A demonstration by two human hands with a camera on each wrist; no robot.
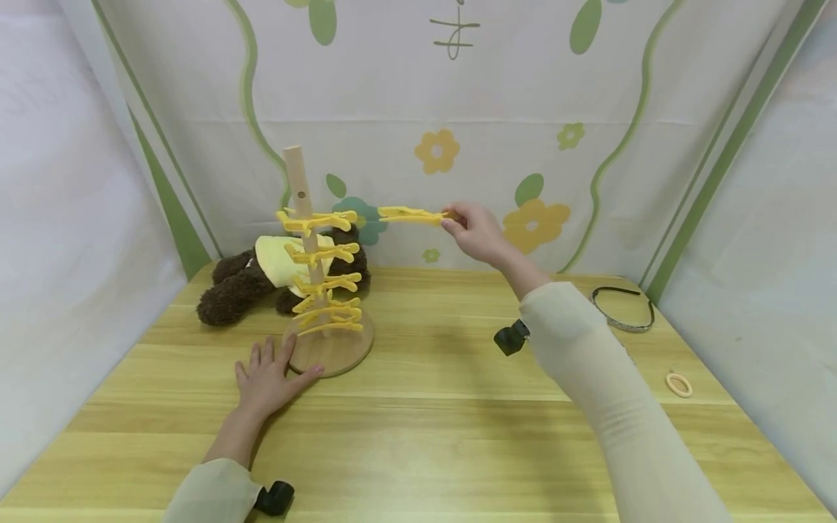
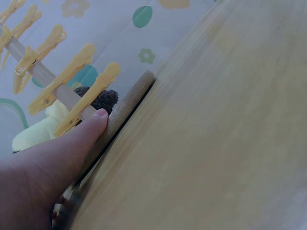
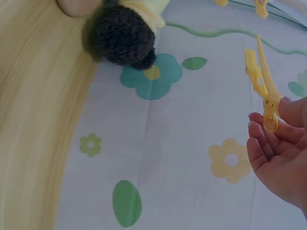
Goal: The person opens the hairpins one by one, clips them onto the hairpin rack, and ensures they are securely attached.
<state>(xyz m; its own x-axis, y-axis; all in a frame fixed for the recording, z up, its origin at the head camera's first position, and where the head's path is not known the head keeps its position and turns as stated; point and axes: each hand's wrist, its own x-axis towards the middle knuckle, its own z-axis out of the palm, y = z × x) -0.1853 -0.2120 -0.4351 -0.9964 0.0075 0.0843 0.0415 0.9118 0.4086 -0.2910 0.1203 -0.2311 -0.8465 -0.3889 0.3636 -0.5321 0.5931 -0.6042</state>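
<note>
In the head view a wooden post [image 1: 297,178] rises from a round wooden base [image 1: 343,354]. Several yellow alligator clips [image 1: 320,253] are clamped across it, one above another. With spread fingers my left hand [image 1: 267,385] rests at the near left rim of the base; the left wrist view has its thumb [image 2: 91,127] against the base edge. To the right of the post, in mid-air, my right hand [image 1: 480,234] pinches another yellow alligator clip [image 1: 412,216] by its handle end. Its long jaws point left toward the post, apart from it. The right wrist view has this clip [image 3: 269,93] slightly spread.
Behind the stand a dark brown plush toy [image 1: 229,290] in a yellow shirt lies on the wooden table [image 1: 418,436]. A black headband [image 1: 631,327] and a small pale ring [image 1: 678,385] are at the right. A flower-printed cloth [image 1: 392,87] hangs behind the table.
</note>
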